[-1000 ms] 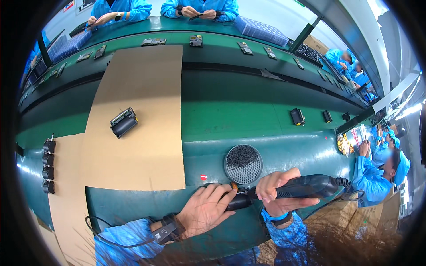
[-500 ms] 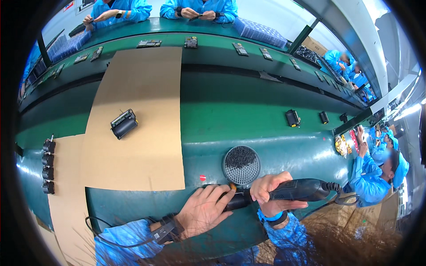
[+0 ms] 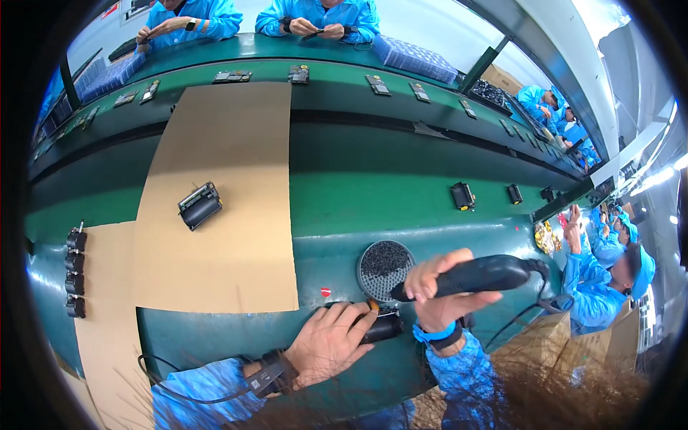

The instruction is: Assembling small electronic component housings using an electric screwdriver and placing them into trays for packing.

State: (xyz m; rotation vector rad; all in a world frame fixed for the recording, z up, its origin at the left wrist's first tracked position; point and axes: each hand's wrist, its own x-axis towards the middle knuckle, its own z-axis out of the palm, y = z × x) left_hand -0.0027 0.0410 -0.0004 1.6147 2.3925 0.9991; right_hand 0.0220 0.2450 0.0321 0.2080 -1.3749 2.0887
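My left hand lies over a black rounded plastic housing on the green bench and holds it down. A small orange part shows at its fingertips. Wrapped round a black electric screwdriver is my right hand. The tool is tilted nearly level, its front end at the lower right edge of a round grey dish. Small black screws are heaped in the dish's far half. Between the screwdriver's front end and the housing there is a gap.
Brown cardboard covers the bench at left, with another black housing on it. Several black parts stand in a column at far left. Black housings and circuit boards line the green strips beyond. Co-workers sit opposite and at right.
My right hand has lifted the screwdriver off the housing, and its front end is now beside the dish. My left hand keeps its hold. The view has shifted slightly.
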